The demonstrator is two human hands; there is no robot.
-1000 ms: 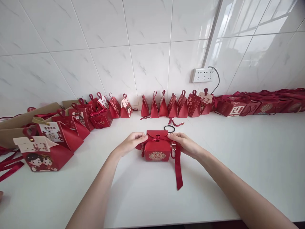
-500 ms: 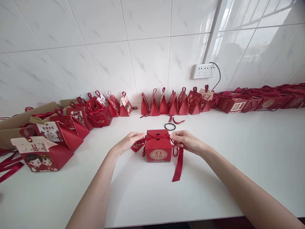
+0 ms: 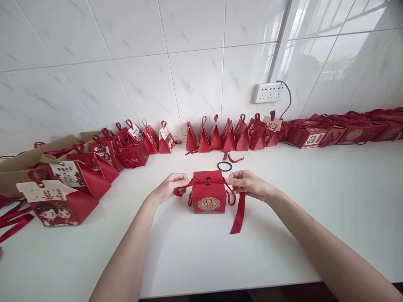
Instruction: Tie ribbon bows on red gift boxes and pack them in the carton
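Observation:
A red box point(image 3: 209, 204) with a round gold emblem stands upright on the white table point(image 3: 189, 260), its top flap folded down. Red ribbon point(image 3: 239, 214) crosses its top with a small knot in the middle. On the left of the box, my left hand point(image 3: 171, 186) pinches one part of the ribbon, pulled out sideways. At the right, my right hand point(image 3: 248, 184) grips the other part, and a long ribbon end hangs below it. Twisted red cords show on both sides of the box.
Behind the box lies a black ring point(image 3: 224, 166) near a ribbon scrap point(image 3: 235, 159). Small red boxes point(image 3: 241, 136) line the wall. Larger boxes point(image 3: 67, 205) stand at the left, and more boxes point(image 3: 310, 136) are piled at the back right. A power strip point(image 3: 267, 93) is on the wall.
The ribbon on the left is now stretched straighter between the knot and my left hand. My right hand has shifted slightly right and up, and the hanging ribbon end has moved with it.

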